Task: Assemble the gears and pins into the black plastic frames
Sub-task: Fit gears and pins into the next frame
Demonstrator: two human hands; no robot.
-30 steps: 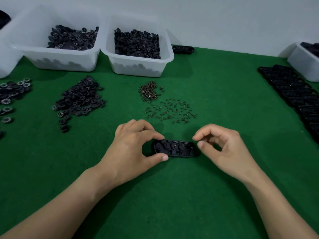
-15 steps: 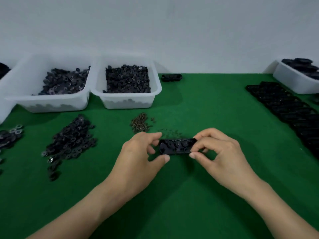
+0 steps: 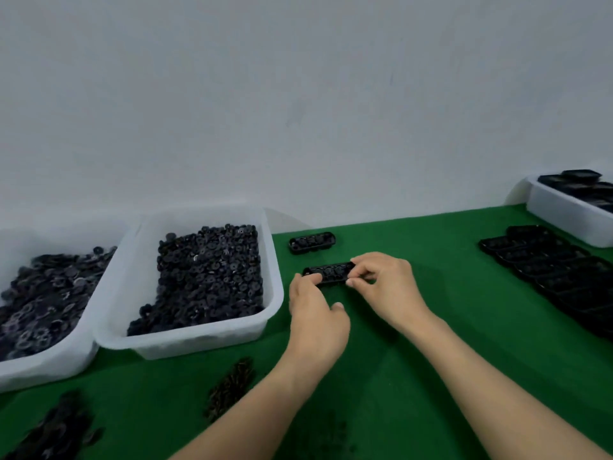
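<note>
Frame (image 3: 330,272) moved outward; right hand (image 3: 386,287) pinches end (left hand (image 3: 315,313) grip unclear).

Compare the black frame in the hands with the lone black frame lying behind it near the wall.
The held frame is pinched at its right end by the right hand, with the left hand touching its left end; the lone frame lies untouched on the green mat. Fingers cover part of the held frame; the lone frame shows whole. Both are black and oblong with rounded ends.
</note>
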